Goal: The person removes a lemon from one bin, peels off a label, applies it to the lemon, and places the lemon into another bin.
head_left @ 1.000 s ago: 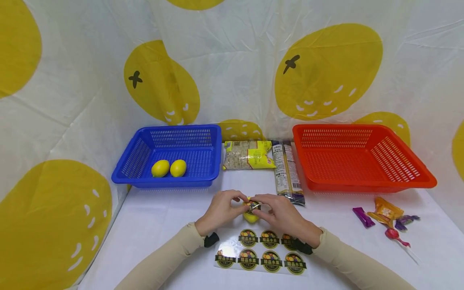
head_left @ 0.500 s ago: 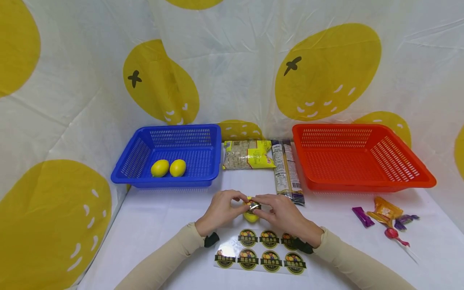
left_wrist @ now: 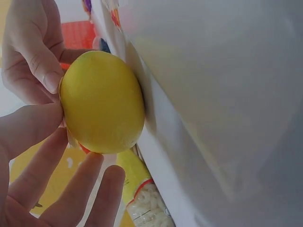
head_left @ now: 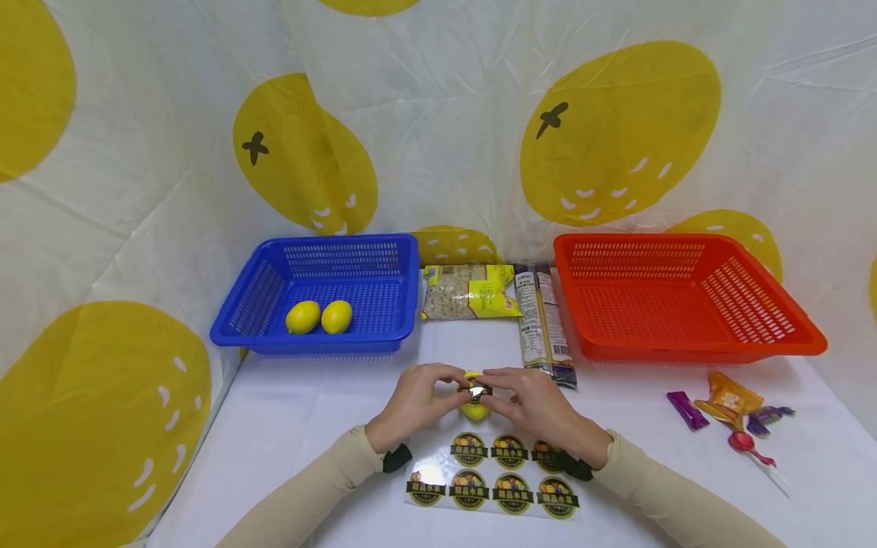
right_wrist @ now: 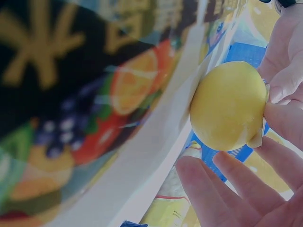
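At the lower centre of the frame, a person's left hand [head_left: 416, 399] and right hand [head_left: 537, 399] pinch opposite edges of one round black-and-gold sticker [head_left: 476, 390] against one smooth yellow lemon [head_left: 475, 412], which lies midway between them, neither hand nearer, its long axis apparently running up and down the frame. Seven matching round stickers [head_left: 512, 493] lie just below, while two loose yellow lemons [head_left: 303, 317] sit in one blue plastic basket [head_left: 315, 347] at left
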A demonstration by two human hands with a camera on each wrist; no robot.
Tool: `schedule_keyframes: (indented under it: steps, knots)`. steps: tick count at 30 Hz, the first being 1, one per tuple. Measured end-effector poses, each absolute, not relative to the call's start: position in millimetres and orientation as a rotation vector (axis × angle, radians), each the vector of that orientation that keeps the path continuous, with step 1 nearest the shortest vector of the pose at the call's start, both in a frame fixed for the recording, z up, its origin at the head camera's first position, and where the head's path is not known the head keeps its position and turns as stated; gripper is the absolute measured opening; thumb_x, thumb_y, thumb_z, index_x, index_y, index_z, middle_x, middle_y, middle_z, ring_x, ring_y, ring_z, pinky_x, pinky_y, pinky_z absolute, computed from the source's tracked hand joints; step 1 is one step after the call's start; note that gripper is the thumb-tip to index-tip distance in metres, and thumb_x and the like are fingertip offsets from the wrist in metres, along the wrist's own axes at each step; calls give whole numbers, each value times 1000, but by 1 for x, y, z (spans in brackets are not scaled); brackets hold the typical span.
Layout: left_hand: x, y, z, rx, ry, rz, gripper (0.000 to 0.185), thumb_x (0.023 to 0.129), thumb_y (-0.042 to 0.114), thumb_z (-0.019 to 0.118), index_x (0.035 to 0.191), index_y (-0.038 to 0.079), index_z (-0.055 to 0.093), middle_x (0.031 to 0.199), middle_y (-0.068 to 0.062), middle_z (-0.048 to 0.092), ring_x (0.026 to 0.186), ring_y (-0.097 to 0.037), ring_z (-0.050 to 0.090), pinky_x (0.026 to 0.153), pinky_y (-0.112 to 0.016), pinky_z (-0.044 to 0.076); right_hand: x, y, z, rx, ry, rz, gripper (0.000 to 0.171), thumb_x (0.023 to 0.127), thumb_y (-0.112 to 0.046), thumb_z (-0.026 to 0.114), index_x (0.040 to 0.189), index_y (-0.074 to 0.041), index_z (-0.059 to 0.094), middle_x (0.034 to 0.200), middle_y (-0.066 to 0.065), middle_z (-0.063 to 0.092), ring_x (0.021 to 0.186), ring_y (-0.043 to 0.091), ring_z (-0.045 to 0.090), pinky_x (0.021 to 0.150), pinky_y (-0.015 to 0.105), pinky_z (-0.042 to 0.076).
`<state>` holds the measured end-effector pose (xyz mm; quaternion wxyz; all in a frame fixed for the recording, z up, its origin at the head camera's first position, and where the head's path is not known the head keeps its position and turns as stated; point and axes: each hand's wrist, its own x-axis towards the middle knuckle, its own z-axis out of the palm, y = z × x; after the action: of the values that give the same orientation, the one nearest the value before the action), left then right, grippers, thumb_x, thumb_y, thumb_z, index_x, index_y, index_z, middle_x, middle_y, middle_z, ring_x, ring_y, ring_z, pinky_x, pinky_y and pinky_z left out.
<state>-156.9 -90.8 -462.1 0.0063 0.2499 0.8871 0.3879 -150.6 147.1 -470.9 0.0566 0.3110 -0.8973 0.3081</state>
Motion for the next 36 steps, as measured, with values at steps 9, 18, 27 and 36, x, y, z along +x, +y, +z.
schedule_keyframes:
  steps: [9,18,27,36]
  knots:
    - [-157,-88,-464,763,2815,1180,18,87,32,81,101,21,79,108,5,79,105,-17,72,92,-37,54,-149,145,-469,951,-2722,941,38,90,-29,79,126,-19,74,126,4,75,106,21,75,70,24,61]
    - [-156,-85,-465,748,2866,1160,20,83,37,85,95,23,78,103,6,79,98,-16,73,85,-33,53,-149,144,-468,944,-2719,936,38,90,-29,80,126,-18,75,125,4,75,107,21,75,69,25,61]
    - [-157,-86,-465,749,2867,1144,21,85,39,83,96,23,78,105,7,79,99,-16,73,86,-31,53,-149,144,-466,937,-2737,933,38,91,-32,79,126,-19,74,125,3,75,108,21,75,70,24,61]
    - [-156,-87,-465,764,2847,1161,14,89,33,80,97,22,77,106,5,79,101,-20,73,87,-36,54,-148,144,-465,925,-2764,934,37,91,-31,79,126,-20,74,126,1,75,110,20,74,71,25,61]
